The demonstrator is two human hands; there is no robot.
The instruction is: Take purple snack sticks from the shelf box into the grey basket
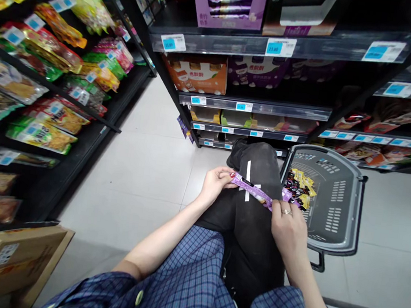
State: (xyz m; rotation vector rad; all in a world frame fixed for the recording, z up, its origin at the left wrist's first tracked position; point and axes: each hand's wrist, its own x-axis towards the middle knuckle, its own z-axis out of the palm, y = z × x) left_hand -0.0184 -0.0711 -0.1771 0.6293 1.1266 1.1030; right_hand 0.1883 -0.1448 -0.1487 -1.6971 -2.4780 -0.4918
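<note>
"What's in the basket (338, 194)?"
"Sachets (300, 184), toward its left side."
"And left of the basket?"
"A packet (256, 192), over a leg (268, 161), spanning from the left hand (217, 185) to the right hand (289, 228), which is nearer the basket."
"Beyond it?"
"Shelving (225, 48). A snack rack (86, 158) stands well left of the basket."

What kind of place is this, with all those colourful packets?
Probably a supermarket or grocery shop: packaged foods sit on shelves, price tags line the edges, and there's a shopping basket.

There are 2 hands (213, 187), 1 held purple packet (254, 190), 1 ring (287, 212) and 1 grey basket (352, 200).
</note>
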